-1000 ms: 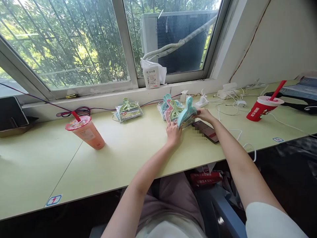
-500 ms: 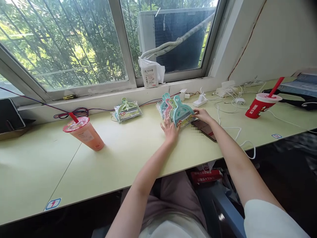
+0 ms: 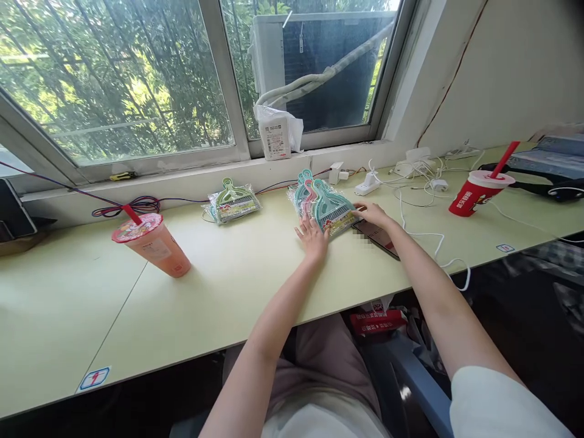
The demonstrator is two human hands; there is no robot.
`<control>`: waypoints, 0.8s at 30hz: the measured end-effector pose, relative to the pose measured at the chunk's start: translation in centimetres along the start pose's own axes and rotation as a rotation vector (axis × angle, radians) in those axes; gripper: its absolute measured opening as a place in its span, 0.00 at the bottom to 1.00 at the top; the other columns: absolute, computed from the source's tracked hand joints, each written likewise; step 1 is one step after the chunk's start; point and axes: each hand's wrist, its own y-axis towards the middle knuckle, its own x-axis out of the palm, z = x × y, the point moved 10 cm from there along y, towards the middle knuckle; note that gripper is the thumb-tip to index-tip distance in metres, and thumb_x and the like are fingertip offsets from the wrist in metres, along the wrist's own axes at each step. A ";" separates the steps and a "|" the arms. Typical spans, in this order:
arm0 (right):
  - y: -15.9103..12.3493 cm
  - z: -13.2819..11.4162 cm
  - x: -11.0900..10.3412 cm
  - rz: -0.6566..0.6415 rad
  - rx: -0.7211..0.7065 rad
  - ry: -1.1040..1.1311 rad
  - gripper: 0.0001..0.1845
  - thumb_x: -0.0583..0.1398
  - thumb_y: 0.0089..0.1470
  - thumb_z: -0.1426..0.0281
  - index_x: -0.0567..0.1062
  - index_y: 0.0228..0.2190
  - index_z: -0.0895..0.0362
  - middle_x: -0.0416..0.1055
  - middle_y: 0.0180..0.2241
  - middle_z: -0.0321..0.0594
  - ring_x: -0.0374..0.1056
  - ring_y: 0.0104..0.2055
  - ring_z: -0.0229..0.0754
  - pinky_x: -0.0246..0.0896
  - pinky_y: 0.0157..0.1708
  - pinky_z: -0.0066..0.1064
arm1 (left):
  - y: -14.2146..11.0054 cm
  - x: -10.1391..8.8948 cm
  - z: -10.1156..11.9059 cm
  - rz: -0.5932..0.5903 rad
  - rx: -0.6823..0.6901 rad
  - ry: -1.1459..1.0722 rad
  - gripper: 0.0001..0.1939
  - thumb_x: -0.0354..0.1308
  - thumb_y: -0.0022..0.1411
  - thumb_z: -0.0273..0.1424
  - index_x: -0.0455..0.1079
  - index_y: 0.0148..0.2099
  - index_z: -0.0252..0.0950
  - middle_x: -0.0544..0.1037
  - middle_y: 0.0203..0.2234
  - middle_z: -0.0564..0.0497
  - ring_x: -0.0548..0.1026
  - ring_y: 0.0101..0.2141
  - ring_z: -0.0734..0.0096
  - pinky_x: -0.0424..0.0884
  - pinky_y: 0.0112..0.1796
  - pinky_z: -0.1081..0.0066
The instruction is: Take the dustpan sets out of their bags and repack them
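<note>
While topmost, teal dustpan (image 3: 329, 203) between hands (image 3: 314, 239) (image 3: 371, 215)

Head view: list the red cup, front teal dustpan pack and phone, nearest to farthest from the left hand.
From the left hand:
1. Front teal dustpan pack, at its thumb.
2. Phone, to its right.
3. Red cup, far right.

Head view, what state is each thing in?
Turquoise dustpan set: clear-wrapped, at the front of its pile
Green dustpan set: clear-wrapped
Peach-coloured cup: upright, covered, straw in
Red cup: upright, lidded, straw in
Phone: screen lit
Dark cable: coiled
White cables: loose
Left hand: fingers spread
Right hand: at the turquoise set's right edge
</note>
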 end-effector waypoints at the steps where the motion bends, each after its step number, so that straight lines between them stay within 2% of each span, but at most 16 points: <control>1: 0.1 0.0 0.1 -0.017 -0.005 0.020 0.21 0.64 0.48 0.57 0.78 0.44 0.51 0.77 0.46 0.40 0.73 0.45 0.48 0.64 0.46 0.38 | 0.0 0.0 -0.1 0.003 -0.009 -0.001 0.30 0.53 0.63 0.41 0.56 0.64 0.33 0.49 0.68 0.35 0.44 0.68 0.48 0.38 0.64 0.47; 5: 0.4 -0.1 0.5 -0.044 -0.027 0.134 0.28 0.70 0.40 0.57 0.77 0.44 0.53 0.77 0.46 0.43 0.73 0.44 0.48 0.67 0.45 0.39 | 0.1 0.1 -0.3 0.003 -0.009 -0.071 0.33 0.54 0.63 0.38 0.52 0.65 0.30 0.50 0.67 0.32 0.46 0.67 0.49 0.46 0.64 0.53; 9: 0.8 1.3 0.6 0.058 0.084 0.211 0.31 0.70 0.39 0.61 0.74 0.47 0.56 0.77 0.45 0.48 0.74 0.37 0.44 0.69 0.40 0.39 | 0.5 0.4 -0.6 -0.013 -0.001 -0.225 0.42 0.55 0.62 0.34 0.37 0.70 0.30 0.47 0.68 0.32 0.46 0.68 0.54 0.50 0.64 0.57; 11: 1.0 1.8 0.9 0.069 0.111 0.234 0.35 0.70 0.39 0.63 0.72 0.50 0.56 0.77 0.44 0.49 0.74 0.37 0.44 0.70 0.40 0.38 | 0.8 0.8 -1.0 -0.034 -0.028 -0.278 0.45 0.55 0.62 0.33 0.32 0.71 0.29 0.47 0.67 0.30 0.46 0.68 0.53 0.50 0.64 0.58; 14: 1.4 1.9 1.6 0.031 0.081 0.227 0.30 0.70 0.40 0.65 0.75 0.47 0.57 0.79 0.41 0.47 0.74 0.41 0.46 0.69 0.43 0.38 | 1.3 1.2 -1.4 -0.059 -0.065 -0.297 0.45 0.56 0.62 0.32 0.33 0.70 0.24 0.53 0.64 0.27 0.51 0.66 0.50 0.52 0.63 0.59; 17: 1.9 1.9 1.9 0.018 0.051 0.178 0.23 0.69 0.42 0.65 0.78 0.43 0.57 0.79 0.40 0.45 0.74 0.42 0.47 0.68 0.44 0.36 | 1.5 1.3 -1.6 -0.049 -0.092 -0.284 0.44 0.56 0.62 0.31 0.34 0.71 0.25 0.59 0.61 0.27 0.57 0.64 0.49 0.55 0.61 0.58; 20: 2.2 1.7 2.0 0.011 0.049 0.107 0.21 0.67 0.45 0.66 0.79 0.44 0.56 0.79 0.40 0.43 0.74 0.41 0.45 0.68 0.42 0.33 | 1.7 1.4 -1.6 -0.038 -0.095 -0.252 0.43 0.55 0.62 0.31 0.35 0.71 0.27 0.61 0.59 0.28 0.60 0.62 0.50 0.58 0.59 0.58; 24: 1.9 1.0 1.5 0.035 0.056 -0.006 0.19 0.67 0.46 0.65 0.79 0.43 0.55 0.79 0.40 0.41 0.74 0.41 0.45 0.67 0.42 0.32 | 1.9 1.4 -1.5 -0.037 -0.095 -0.193 0.42 0.54 0.63 0.31 0.36 0.70 0.22 0.62 0.57 0.26 0.61 0.60 0.49 0.58 0.59 0.60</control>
